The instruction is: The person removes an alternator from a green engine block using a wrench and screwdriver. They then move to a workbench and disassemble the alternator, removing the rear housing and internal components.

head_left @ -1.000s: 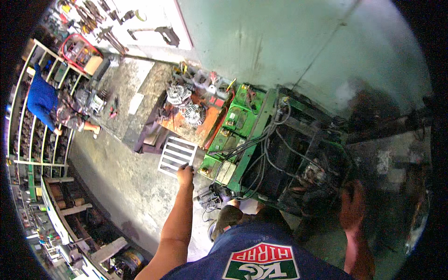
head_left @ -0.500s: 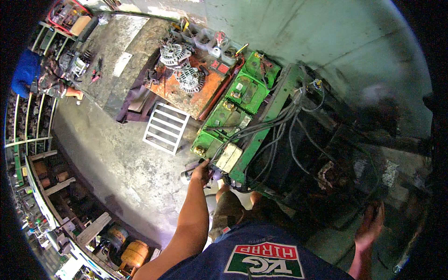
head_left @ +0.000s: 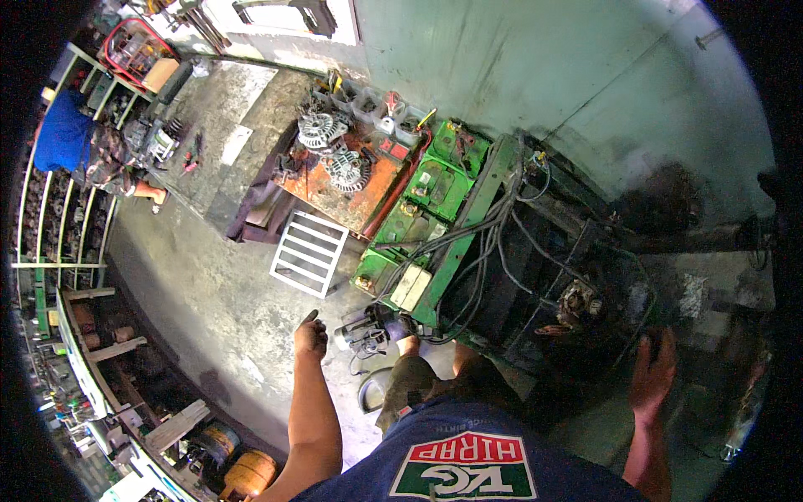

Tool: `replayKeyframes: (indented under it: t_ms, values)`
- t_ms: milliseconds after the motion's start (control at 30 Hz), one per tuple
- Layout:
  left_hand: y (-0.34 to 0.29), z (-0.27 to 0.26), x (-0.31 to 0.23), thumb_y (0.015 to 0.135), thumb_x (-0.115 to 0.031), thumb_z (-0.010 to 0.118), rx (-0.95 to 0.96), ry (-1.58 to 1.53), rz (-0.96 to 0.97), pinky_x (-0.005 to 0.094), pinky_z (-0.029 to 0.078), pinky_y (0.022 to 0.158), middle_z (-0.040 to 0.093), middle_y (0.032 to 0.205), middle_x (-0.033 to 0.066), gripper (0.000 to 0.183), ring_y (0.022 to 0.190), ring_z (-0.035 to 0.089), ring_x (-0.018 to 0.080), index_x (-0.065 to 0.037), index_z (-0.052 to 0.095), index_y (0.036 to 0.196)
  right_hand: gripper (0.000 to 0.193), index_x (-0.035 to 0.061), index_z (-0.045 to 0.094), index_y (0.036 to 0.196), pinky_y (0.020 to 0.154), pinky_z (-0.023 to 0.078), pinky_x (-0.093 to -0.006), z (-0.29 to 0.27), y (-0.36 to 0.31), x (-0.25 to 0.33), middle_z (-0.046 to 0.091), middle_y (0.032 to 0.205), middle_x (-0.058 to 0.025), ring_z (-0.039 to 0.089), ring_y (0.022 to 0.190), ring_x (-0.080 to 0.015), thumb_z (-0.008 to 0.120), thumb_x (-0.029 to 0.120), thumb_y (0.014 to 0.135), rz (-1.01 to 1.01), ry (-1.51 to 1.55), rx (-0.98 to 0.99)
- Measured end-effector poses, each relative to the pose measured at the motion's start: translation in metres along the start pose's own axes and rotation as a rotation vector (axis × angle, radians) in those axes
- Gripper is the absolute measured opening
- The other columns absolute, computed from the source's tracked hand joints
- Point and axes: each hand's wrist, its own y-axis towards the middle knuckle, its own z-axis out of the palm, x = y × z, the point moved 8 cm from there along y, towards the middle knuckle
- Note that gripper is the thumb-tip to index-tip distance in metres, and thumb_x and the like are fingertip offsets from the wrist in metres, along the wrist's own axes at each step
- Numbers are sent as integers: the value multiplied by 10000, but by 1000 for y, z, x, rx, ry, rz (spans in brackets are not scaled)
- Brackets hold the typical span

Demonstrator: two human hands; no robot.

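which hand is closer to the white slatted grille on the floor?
Left. The left hand hangs over the floor just below the white slatted grille, not touching it. The right hand rests far off, on the dark machine frame.

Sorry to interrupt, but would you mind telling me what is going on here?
A person stands on a concrete workshop floor beside a green machine full of cables. The left hand hangs empty near a small motor-like part on the floor; the right hand rests by the machine's dark frame, holding nothing visible. Another person crouches by shelves.
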Motion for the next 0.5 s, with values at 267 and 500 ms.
replayKeyframes:
  t_ms: [267,500]
  values:
    - [-15,219,-20,913,-261,771,191,1190,579,418,611,854,775,1157,243,624,919,771,345,-71,628,1490,565,-80,497,1553,1241,373,-520,5,2,-10,541,1562,-308,489,1479,-458,528,316,1151,129,-99,74]
    - [14,324,21,822,-141,715,794,1423,565,433,576,895,742,1017,205,475,959,720,328,-73,693,1292,556,-87,516,1539,1239,373,-522,0,4,-5,540,1569,-307,506,1469,-459,542,304,1145,64,-93,66]
